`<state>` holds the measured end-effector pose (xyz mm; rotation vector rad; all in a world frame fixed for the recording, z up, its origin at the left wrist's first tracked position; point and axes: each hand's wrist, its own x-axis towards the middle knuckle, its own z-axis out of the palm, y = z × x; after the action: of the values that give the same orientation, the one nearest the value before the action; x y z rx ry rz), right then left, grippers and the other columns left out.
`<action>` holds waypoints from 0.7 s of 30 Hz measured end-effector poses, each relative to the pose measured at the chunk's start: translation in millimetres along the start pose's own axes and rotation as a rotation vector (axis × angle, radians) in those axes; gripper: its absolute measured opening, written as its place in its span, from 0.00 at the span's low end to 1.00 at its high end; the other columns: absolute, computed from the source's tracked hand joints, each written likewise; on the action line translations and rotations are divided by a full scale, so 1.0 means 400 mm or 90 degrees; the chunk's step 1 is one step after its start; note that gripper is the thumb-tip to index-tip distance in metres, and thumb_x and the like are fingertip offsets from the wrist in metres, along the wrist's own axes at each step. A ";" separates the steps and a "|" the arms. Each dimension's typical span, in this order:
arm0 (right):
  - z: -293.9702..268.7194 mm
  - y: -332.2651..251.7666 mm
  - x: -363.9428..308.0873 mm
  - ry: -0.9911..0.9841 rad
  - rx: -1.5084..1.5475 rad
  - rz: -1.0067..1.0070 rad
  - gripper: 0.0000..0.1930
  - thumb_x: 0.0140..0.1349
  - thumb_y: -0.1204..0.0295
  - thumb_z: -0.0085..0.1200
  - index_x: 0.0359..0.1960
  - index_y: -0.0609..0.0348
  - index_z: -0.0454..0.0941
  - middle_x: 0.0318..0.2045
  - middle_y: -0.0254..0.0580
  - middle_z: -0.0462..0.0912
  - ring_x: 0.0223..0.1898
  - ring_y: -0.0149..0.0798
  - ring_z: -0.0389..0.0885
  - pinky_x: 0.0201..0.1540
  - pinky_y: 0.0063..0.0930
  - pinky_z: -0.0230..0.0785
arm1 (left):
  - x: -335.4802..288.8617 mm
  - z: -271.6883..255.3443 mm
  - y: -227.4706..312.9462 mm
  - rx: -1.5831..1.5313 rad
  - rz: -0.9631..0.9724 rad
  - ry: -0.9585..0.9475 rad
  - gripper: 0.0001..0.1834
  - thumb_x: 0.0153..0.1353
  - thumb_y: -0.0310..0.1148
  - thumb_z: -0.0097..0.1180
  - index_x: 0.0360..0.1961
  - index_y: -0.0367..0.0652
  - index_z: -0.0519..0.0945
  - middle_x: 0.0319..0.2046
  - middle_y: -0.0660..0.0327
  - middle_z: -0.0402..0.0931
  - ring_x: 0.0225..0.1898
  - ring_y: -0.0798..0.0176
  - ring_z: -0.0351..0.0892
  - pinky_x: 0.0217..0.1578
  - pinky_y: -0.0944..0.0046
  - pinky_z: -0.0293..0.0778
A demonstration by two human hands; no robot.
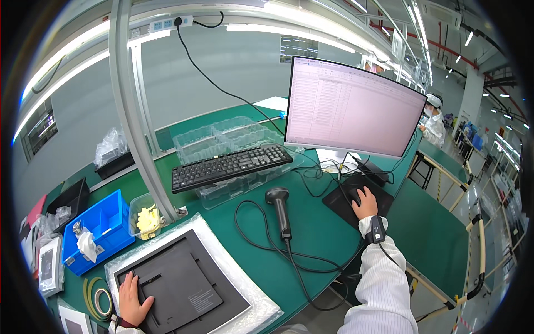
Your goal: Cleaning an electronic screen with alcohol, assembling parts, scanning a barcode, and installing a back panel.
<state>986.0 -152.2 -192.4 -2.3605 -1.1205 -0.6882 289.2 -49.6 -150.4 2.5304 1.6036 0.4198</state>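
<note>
So the left hand (135, 300) is lying palm-down with fingers loosely apart on the left side of a dark flat panel (181, 284), which sits on white wrap (260, 298) at the front of the green table (314, 225). The right hand (365, 205) is curved over the black mouse pad (338, 205); can't really tell what's under the palm. Black scanner (281, 214)'s lying between them.

Overhead white tubes (289, 34) light the workroom brightly, striking glints off a clear plastic tray (200, 142) and casting soft shadows. The left hand (133, 300) and right hand (365, 203) show without evident motion blur. Fisheye distortion bows a metal post (125, 83), black vignetting darkens the corners, and distant detail softens.
</note>
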 end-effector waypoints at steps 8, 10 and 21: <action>-0.002 -0.007 0.000 0.018 -0.006 0.022 0.22 0.46 0.68 0.58 0.47 0.51 0.74 0.55 0.45 0.65 0.50 0.50 0.68 0.49 0.40 0.65 | 0.000 -0.006 0.007 -0.006 -0.011 -0.008 0.38 0.44 0.42 0.58 0.54 0.31 0.62 0.60 0.43 0.54 0.62 0.44 0.51 0.60 0.51 0.47; 0.000 -0.005 0.000 0.019 -0.011 0.023 0.22 0.46 0.68 0.58 0.47 0.51 0.74 0.55 0.44 0.65 0.50 0.50 0.68 0.49 0.40 0.65 | 0.000 -0.006 0.007 -0.006 -0.008 -0.008 0.38 0.44 0.42 0.58 0.54 0.31 0.62 0.60 0.43 0.54 0.62 0.44 0.51 0.60 0.51 0.47; 0.004 -0.005 -0.002 0.034 -0.015 0.033 0.21 0.46 0.68 0.58 0.46 0.50 0.74 0.55 0.43 0.65 0.50 0.49 0.68 0.47 0.40 0.66 | -0.002 -0.007 0.008 -0.005 -0.007 -0.004 0.38 0.44 0.42 0.57 0.54 0.32 0.62 0.60 0.44 0.54 0.62 0.44 0.52 0.60 0.51 0.47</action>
<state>984.3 -150.9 -193.9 -2.3683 -1.0309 -0.7452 290.7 -52.0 -147.2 2.5135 1.6110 0.4157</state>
